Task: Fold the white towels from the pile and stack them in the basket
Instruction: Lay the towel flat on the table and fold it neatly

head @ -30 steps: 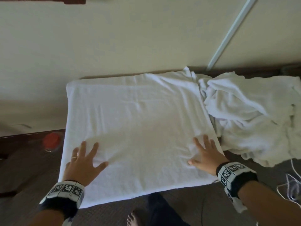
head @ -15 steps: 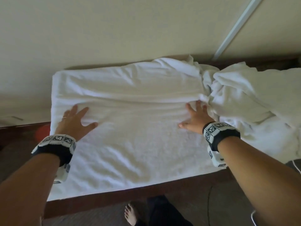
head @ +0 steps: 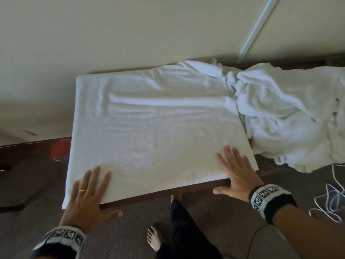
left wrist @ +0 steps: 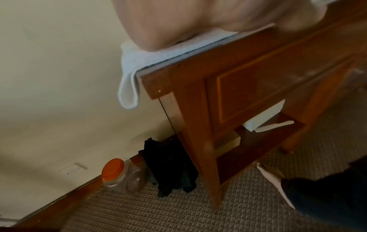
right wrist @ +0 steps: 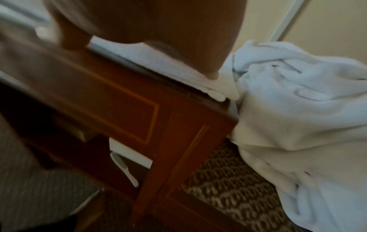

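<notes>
On the towel's near edge, both hands, left hand and right hand, lie flat with fingers spread, gripping nothing; smoothing should probably run outward before folding, clear of the pile right of it; no basket shows.

White towel: terry cloth, spread flat over the top of the wooden bench, covering nearly all of it. Rectangular outline, near edge straight and lying just inside the bench's front edge. Surface mostly smooth in the near half; shallow creases and long ridges run across the far half. Left edge overhangs the bench side and droops in a small rounded flap, seen from the left wrist view. Pile of white towels: crumpled, unfolded heap directly right of the spread towel, touching its far right corner, bulging and draping downward past the bench's right side.
</notes>
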Demonstrator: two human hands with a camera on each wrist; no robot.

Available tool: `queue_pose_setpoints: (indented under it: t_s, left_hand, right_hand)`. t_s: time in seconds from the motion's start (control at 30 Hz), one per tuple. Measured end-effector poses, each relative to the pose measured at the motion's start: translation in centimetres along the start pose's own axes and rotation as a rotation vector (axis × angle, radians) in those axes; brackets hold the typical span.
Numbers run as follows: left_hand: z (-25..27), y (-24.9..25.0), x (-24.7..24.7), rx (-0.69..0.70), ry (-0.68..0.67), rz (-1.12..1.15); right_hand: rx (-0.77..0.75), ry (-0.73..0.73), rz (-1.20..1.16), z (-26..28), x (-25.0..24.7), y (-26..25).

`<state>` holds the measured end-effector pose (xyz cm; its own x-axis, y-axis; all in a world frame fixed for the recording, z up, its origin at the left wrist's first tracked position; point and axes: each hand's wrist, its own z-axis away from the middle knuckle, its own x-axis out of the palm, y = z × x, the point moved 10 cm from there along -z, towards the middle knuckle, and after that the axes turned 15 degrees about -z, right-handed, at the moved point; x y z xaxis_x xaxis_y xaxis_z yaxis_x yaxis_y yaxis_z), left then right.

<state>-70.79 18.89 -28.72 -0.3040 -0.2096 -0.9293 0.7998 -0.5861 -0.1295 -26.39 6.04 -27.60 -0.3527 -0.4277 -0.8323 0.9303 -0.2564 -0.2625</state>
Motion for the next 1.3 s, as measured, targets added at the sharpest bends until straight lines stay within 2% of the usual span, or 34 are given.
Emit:
queue_pose_setpoints:
  t_s: [0.1, 0.2, 0.3, 0.37, 0.5, 0.53, 0.6, 0.7, 0.8, 0.87, 0.93, 1.03, 1.1, 1.3]
  left_hand:
    - [1.2, 0.3, -0.4, 0.042, 0.074, -0.053]
    - [2.6, 0.4, -0.2, 0.015, 0.07, -0.032]
    - [4.4, 0.7, -0.5, 0.064, 0.126, -0.114]
    - [4.9, 0.0, -0.3, 0.063, 0.09, -0.142]
    - [4.4, -1.6, -1.7, -0.051, -0.017, -0.13]
    - [4.3, -1.8, -2.9, -0.098, -0.001, -0.1]
    - [4.6, -2.2, -3.8, -0.144, -0.093, -0.074]
    - [4.4, -2.2, -4.9, -0.108, -0.192, -0.1]
    - [2.9, -2.9, -4.5, -0.03, -0.309, -0.167]
    - [1.1, -4.3, -3.9, -0.033, -0.34, -0.139]
    - [-0.8, -6.3, -4.9, -0.07, -0.316, -0.175]
    - [-4.7, -9.8, -7.9, -0.211, -0.197, -0.091]
    - [-7.1, -10.9, -9.7, -0.225, -0.164, -0.1]
    - [-14.6, -14.3, -12.9, -0.236, -0.218, -0.136]
  right_hand:
    - [-0.017, 0.089, 0.066, 1.7, 1.4, 0.1]
    - [-0.066, 0.201, 0.095, 2.8, 1.3, -0.3]
    - [-0.162, 0.236, 0.155, 4.3, 0.7, -0.7]
    - [-0.16, 0.244, 0.182, 4.9, -0.3, -0.4]
    - [-0.049, 0.196, 0.21, 4.6, -3.3, -1.7]
    - [0.025, 0.156, 0.207, 4.4, -3.7, -1.6]
    - [0.152, 0.07, 0.207, 4.3, -4.2, -1.3]
    - [0.228, -0.019, 0.23, 4.1, -4.9, -0.7]
    - [0.264, -0.096, 0.201, 3.4, -5.5, 0.3]
    - [0.262, -0.098, 0.153, 2.3, -6.6, 0.3]
    - [0.255, -0.063, 0.108, 0.7, -8.4, -0.1]
    - [0.257, 0.024, 0.081, -1.9, -11.8, -0.1]
    - [0.261, 0.084, 0.076, -4.0, -14.1, -0.1]
    - [0.265, 0.116, 0.126, -11.3, -19.7, -0.2]
